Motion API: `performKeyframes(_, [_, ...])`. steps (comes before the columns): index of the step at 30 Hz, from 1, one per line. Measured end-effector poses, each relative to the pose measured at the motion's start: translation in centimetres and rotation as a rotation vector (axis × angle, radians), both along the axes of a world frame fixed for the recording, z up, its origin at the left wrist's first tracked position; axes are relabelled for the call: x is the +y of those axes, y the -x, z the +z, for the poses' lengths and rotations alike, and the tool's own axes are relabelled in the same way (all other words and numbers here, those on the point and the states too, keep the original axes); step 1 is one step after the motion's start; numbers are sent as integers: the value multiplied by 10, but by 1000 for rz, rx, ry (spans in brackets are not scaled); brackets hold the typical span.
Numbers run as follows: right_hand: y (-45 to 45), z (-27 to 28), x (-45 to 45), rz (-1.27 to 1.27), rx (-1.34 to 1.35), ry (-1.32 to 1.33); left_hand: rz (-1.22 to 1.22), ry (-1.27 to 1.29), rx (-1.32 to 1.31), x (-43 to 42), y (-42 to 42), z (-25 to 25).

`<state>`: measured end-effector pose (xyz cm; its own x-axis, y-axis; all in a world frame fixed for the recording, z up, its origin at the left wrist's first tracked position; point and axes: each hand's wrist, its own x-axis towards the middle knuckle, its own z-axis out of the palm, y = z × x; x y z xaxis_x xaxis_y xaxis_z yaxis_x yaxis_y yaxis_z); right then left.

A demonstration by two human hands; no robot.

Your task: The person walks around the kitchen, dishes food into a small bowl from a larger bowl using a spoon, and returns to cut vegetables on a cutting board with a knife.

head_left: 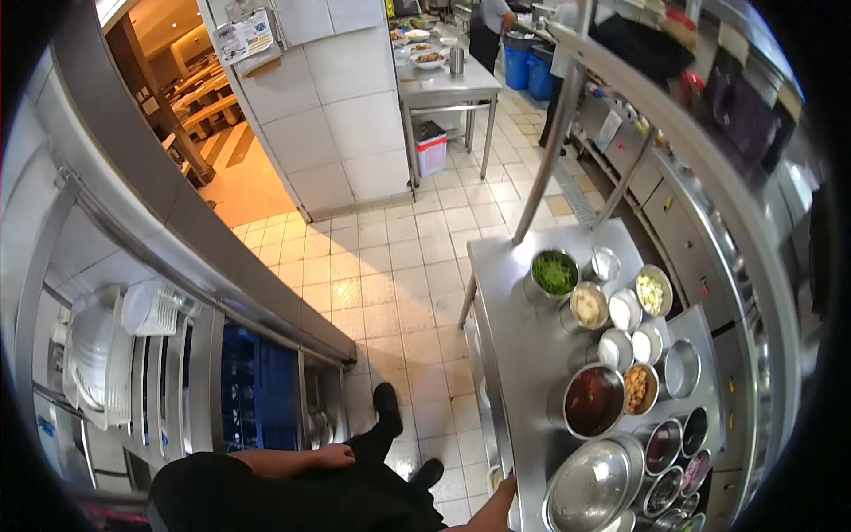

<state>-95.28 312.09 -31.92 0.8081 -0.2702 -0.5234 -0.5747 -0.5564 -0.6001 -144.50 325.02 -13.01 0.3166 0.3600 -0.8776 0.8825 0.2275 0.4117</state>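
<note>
My left hand [335, 456] hangs in front of my dark clothing with its fingers curled in, and I see nothing in it. At the bottom, my right hand [503, 502] is beside the near left edge of a steel table [507, 297]; its fingers are mostly hidden, and I cannot tell whether it grips the edge. Closest to it on the table is a large round steel lid or bowl [589, 483]. Beyond that stand a pot of dark red sauce [594, 401], a pot of chopped greens [555, 272] and several smaller steel containers of ingredients.
To the left is a steel rack [160, 390] with a white basket of dishes [97, 355]. A tiled floor [390, 257] runs ahead to another steel table [452, 87] with plated food. People stand near blue bins [528, 71]. A metal post [557, 133] rises from the near table.
</note>
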Motion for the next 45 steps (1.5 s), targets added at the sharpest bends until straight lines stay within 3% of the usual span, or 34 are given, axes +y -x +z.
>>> performKeyframes(4, [48,34,44,38,138,-155,45,-62,21,102,-4,6])
performKeyframes(5, [64,42,59,129,189,-188,11,-115,41,131,-7,27])
performKeyframes(7, [98,55,95,390,207,-218,-82,-148,55,182,19,-27])
performKeyframes(9, [126,73,160,730,228,-276,25,-82,50,238,38,-34])
performKeyframes(10, [136,80,193,903,280,-336,-46,-118,51,268,47,-45])
performKeyframes(12, [163,153,289,951,423,-404,-193,-189,61,330,68,-68])
performKeyframes(14, [180,201,371,1171,434,-474,-64,-252,88,391,73,-62])
performKeyframes(18, [192,252,507,1169,692,-775,25,-356,45,503,76,-59])
performKeyframes(19, [190,260,535,1167,732,-842,210,-305,51,520,70,-43])
performKeyframes(20, [186,265,560,1167,773,-902,209,-329,58,539,64,-27])
performKeyframes(25, [142,271,700,1161,823,-873,277,-215,77,616,56,14])
performKeyframes(28, [114,275,785,1146,873,-944,175,-207,31,664,66,-6])
performKeyframes(30, [107,308,838,1107,808,-973,8,-409,-13,690,83,-37])
performKeyframes(32, [98,316,889,1053,771,-1020,-27,-398,31,729,77,-42])
performKeyframes(34, [91,317,936,1050,668,-1009,69,-176,164,775,67,-26])
performKeyframes(35, [85,311,957,1040,638,-988,-254,-365,168,795,61,-3])
performKeyframes(38, [75,308,1015,1011,517,-937,91,-286,379,884,46,-14])
performKeyframes(39, [71,310,1034,1003,486,-925,-14,-231,355,926,37,-6])
performKeyframes(41, [69,314,1069,968,403,-879,20,-313,263,1009,13,-4])
performKeyframes(43, [64,329,1115,922,297,-815,79,-544,88,1097,-17,-18])
performKeyframes(45, [53,335,1155,926,205,-775,131,-686,-39,1176,-67,32])
